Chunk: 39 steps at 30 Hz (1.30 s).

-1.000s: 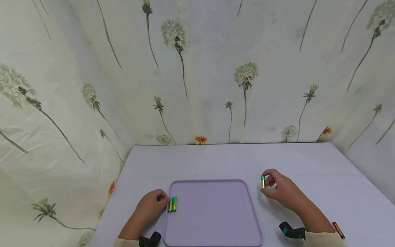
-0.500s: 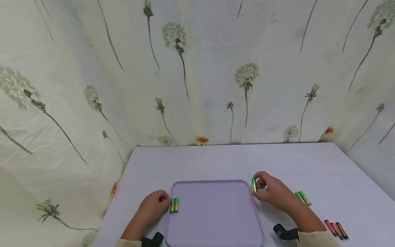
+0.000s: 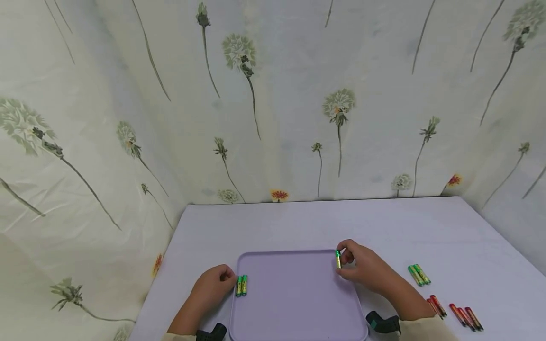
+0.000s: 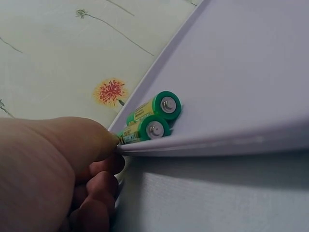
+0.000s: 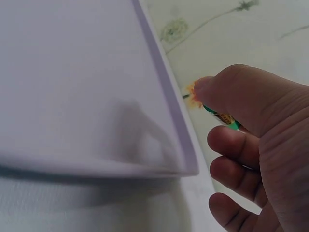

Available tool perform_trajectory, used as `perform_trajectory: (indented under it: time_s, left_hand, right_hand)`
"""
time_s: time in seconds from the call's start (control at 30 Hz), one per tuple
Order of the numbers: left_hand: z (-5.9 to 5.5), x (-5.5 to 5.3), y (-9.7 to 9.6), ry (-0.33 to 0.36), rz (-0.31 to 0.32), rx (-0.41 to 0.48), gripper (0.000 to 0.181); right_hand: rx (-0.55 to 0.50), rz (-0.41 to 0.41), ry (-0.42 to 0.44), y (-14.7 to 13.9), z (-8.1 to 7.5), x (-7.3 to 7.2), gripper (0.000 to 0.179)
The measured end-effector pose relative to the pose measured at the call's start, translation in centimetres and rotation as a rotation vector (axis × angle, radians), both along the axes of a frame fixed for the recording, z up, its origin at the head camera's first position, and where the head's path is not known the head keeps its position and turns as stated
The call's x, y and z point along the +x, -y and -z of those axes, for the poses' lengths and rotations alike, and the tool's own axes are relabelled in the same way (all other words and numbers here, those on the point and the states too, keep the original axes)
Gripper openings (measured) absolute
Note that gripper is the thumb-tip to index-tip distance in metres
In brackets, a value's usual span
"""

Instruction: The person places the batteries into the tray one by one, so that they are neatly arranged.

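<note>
Two green-and-yellow batteries (image 4: 166, 105) lie side by side inside the left rim of a lilac tray (image 3: 294, 303). My left hand (image 3: 214, 285) is at that rim; in the left wrist view its thumb lies on the edge by the batteries and the curled fingers sit outside, pinching the tray. Above the tray's far right corner, my right hand (image 3: 364, 266) holds another green battery (image 3: 338, 259) upright between thumb and index finger. In the right wrist view the thumb mostly hides this battery (image 5: 223, 117), while the other fingers are loosely curled.
On the white table (image 3: 315, 225), right of the tray, lie two green batteries (image 3: 419, 274). Nearer the front are several red batteries (image 3: 467, 317) in two groups, one partly behind the right forearm. A flowered cloth (image 3: 281, 109) hangs behind the table.
My right hand has carried the green battery leftward, from beside the tray to over its right edge. The arm has uncovered more batteries on the right. My left hand has stayed at the rim.
</note>
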State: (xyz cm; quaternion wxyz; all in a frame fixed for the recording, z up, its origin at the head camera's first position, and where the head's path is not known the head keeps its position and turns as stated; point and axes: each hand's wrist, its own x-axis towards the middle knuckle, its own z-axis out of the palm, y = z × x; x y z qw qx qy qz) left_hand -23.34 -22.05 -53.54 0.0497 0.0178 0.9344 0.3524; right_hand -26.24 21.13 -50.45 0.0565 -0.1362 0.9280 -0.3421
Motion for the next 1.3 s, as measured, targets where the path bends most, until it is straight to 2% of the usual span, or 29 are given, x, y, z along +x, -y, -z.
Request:
perform_trajectory:
  time_s: [0.5,1.03,1.3]
  left_hand:
    - [0.1,0.0,0.2,-0.012,0.005,0.005,0.013]
    - [0.2,-0.2,0.0,-0.004,0.001,0.01,0.013]
    - [0.3,-0.2,0.1,-0.002,0.004,-0.001,0.013]
  right_hand:
    - [-0.029,-0.06,0.011,2.1,0.5,-0.3,0.051]
    - [-0.01,-0.14,0.019,5.1,-0.3,-0.6,0.049]
    - [0.044,-0.201,-0.035,6.6,0.1,-0.8,0.047]
